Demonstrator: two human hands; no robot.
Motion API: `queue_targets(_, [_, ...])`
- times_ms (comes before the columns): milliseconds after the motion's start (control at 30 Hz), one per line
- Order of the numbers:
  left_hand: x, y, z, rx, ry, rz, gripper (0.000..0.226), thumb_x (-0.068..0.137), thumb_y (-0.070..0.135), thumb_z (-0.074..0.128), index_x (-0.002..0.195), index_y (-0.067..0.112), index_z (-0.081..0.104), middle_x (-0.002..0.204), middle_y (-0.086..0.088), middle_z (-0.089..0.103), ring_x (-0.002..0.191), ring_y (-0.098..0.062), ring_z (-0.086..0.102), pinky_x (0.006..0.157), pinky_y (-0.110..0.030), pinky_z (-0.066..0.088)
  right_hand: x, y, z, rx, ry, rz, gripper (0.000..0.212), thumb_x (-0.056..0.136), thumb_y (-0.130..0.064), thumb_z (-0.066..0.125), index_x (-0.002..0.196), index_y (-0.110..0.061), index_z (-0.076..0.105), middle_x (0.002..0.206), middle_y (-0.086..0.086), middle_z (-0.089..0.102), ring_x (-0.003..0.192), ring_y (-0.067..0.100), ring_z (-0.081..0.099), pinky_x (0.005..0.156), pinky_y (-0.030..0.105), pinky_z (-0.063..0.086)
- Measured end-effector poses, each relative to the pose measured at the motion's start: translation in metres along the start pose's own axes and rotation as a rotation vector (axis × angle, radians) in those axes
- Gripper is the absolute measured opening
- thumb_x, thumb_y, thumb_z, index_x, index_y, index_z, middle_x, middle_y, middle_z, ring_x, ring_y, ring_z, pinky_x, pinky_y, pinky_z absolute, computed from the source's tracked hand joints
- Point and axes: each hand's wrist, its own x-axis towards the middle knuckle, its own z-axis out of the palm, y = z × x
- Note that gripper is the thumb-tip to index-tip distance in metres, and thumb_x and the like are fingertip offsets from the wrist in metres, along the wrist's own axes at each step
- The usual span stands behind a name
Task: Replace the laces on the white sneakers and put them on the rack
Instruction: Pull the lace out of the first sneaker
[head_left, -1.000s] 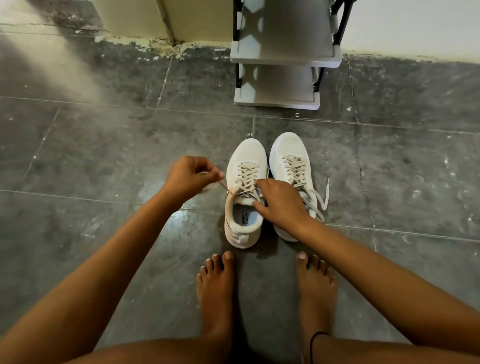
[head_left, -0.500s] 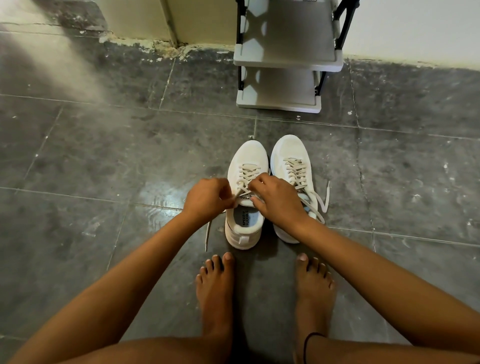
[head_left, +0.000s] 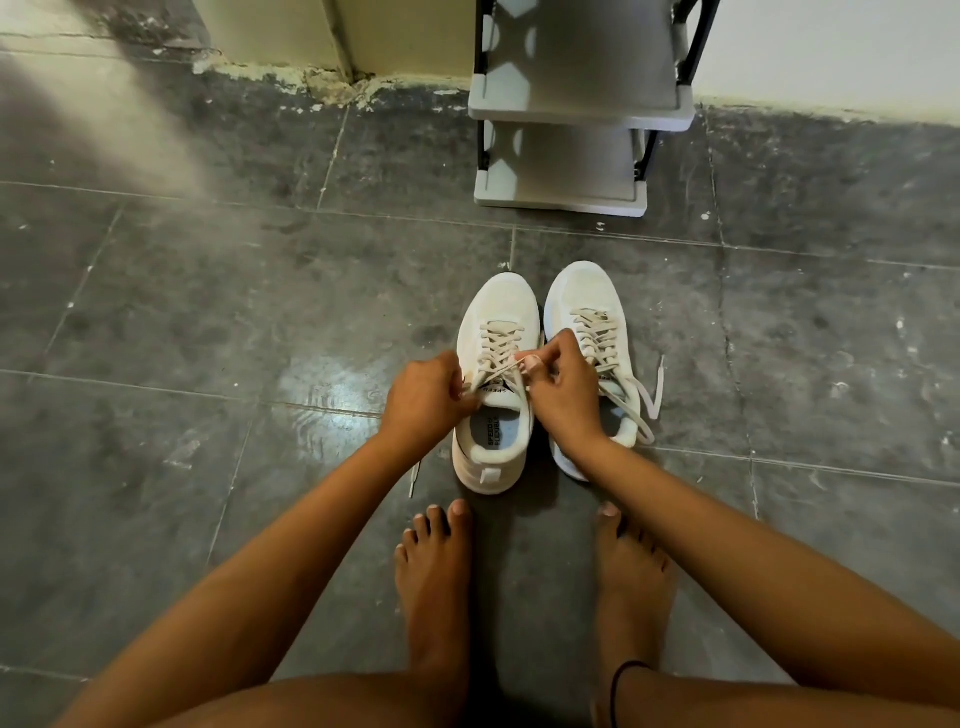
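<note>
Two white sneakers sit side by side on a dark grey tiled floor, toes pointing away from the viewer toward a grey shoe rack that stands against a pale wall. The left sneaker carries a beige lace criss-crossed through its eyelets, and its insole shows the printed words "SPEED" and "FLEXIBLE"; a logo on the tongue is partly hidden and cannot be read in full. The person's left hand is curled at the near left side of this shoe, fingers closed around one end of the lace, whose tip hangs down to the floor beside the forearm. The right hand pinches the other end of the same lace between thumb and fingertips above the tongue, so the lace runs taut between the two hands. The right sneaker, just beside the first and touching it, is also laced, with loose ends trailing onto the floor at its right. Two bare feet rest on the tiles near the heels of the shoes, and a thin dark band circles the right ankle.
</note>
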Motion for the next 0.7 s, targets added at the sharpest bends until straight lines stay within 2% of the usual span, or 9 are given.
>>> queue_targets(100, [0.001,0.000,-0.004,0.026,-0.018,0.011,0.024,0.082,0.030,0.069,0.085,0.015,0.049,0.085,-0.008,0.064,0.078,-0.027,0.060,0.062,-0.033,0.046,0.000,-0.002,-0.004,-0.156,-0.132,-0.089,0.013,0.090,-0.010,0.057,0.097,-0.008,0.046,0.093,0.008,0.063,0.085,0.023,0.063,0.075,0.042,0.052])
queue_targets(267, [-0.003,0.012,-0.009,0.172,0.103,0.193,0.025,0.086,0.036,0.063,0.106,0.022,0.057,0.105,0.001,0.054,0.088,-0.022,0.058,0.066,-0.034,0.047,0.007,-0.004,-0.019,-0.532,-0.432,-0.139,0.071,0.083,-0.027,0.068,0.140,-0.009,0.030,0.138,0.013,0.046,0.122,0.028,0.049,0.097,0.033,0.039])
queue_targets(367, [-0.003,0.019,-0.005,0.321,0.015,0.332,0.028,0.093,0.032,0.053,0.115,0.017,0.060,0.114,-0.008,0.050,0.089,-0.029,0.060,0.066,-0.034,0.047,0.002,0.000,-0.015,-0.659,-0.440,-0.194,0.065,0.088,-0.027,0.062,0.143,-0.009,0.033,0.143,0.011,0.043,0.127,0.027,0.045,0.103,0.034,0.034])
queue_targets(467, [-0.001,0.017,-0.001,0.454,0.023,0.328,0.026,0.095,0.028,0.051,0.112,0.012,0.061,0.111,-0.011,0.051,0.085,-0.031,0.060,0.062,-0.034,0.044,0.001,0.000,-0.014,-0.628,-0.424,-0.181,0.060,0.089,-0.023,0.061,0.141,-0.008,0.036,0.142,0.010,0.045,0.128,0.026,0.045,0.105,0.032,0.033])
queue_targets(533, [0.000,0.022,-0.008,0.260,0.080,0.307,0.017,0.092,0.023,0.055,0.099,0.011,0.065,0.103,-0.008,0.057,0.082,-0.028,0.059,0.066,-0.037,0.048,0.000,0.000,-0.013,-0.628,-0.426,-0.181,0.055,0.089,-0.020,0.061,0.138,-0.007,0.040,0.138,0.012,0.049,0.124,0.028,0.049,0.103,0.034,0.037])
queue_targets(600, [0.003,0.040,-0.031,-0.196,0.206,0.278,0.006,0.089,0.015,0.060,0.083,0.014,0.062,0.083,-0.001,0.061,0.072,-0.018,0.058,0.065,-0.035,0.048,0.000,0.000,-0.012,-0.623,-0.435,-0.201,0.048,0.086,-0.019,0.063,0.130,-0.008,0.048,0.128,0.013,0.056,0.115,0.030,0.055,0.095,0.038,0.043])
queue_targets(633, [0.008,0.050,-0.045,-0.396,0.269,0.275,0.011,0.089,0.012,0.060,0.079,0.017,0.058,0.074,0.004,0.059,0.067,-0.013,0.055,0.063,-0.031,0.045,0.000,0.000,-0.012,-0.612,-0.436,-0.206,0.045,0.086,-0.019,0.063,0.127,-0.007,0.050,0.124,0.014,0.058,0.112,0.032,0.056,0.092,0.038,0.044])
queue_targets(667, [0.013,0.060,-0.059,-0.492,0.296,0.290,0.015,0.090,0.011,0.060,0.078,0.020,0.056,0.070,0.009,0.056,0.065,-0.010,0.053,0.063,-0.028,0.044,0.000,0.000,-0.012,-0.594,-0.432,-0.203,0.043,0.086,-0.018,0.063,0.126,-0.007,0.051,0.123,0.014,0.058,0.111,0.033,0.056,0.090,0.038,0.044])
queue_targets(700, [0.017,0.067,-0.070,-0.468,0.291,0.310,0.014,0.089,0.012,0.060,0.078,0.020,0.056,0.069,0.011,0.055,0.064,-0.008,0.052,0.063,-0.026,0.044,0.000,0.000,-0.013,-0.578,-0.426,-0.206,0.043,0.086,-0.018,0.063,0.126,-0.006,0.051,0.124,0.015,0.058,0.111,0.033,0.056,0.090,0.037,0.042])
